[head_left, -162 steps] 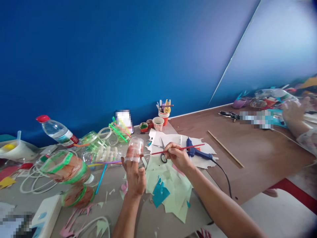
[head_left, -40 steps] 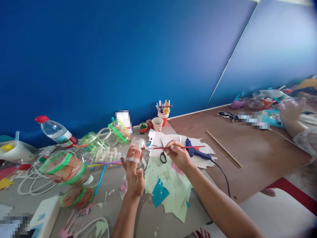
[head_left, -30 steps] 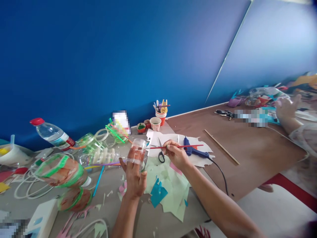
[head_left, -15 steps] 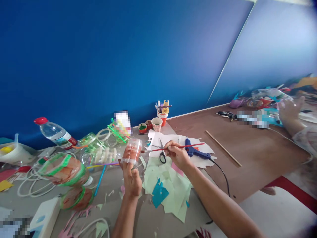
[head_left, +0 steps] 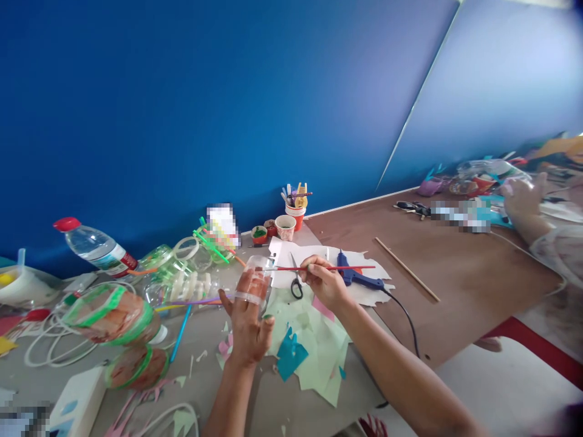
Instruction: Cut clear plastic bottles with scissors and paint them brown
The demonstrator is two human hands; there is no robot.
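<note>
Holding cup (head_left: 259, 284) from inside, on fingers of left hand (head_left: 248, 341); pinching brush (head_left: 357, 267) in right hand (head_left: 324, 283), tip at cup's side, contact unclear. Apparently mid-brushing. Calls for light strokes, steady cup.

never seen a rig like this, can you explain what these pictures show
There is no robot here: these are a person's bare hands. Every picture comes from one camera worn on the head, looking forward and down.

The left hand supports a clear plastic cup, with fingers showing through it. The right hand holds a thin red-handled paintbrush, its tip at the cup.

On the grey table lie black-handled scissors, a blue glue gun on torn white paper, and pale green paper. At right is another person's hand.
</note>
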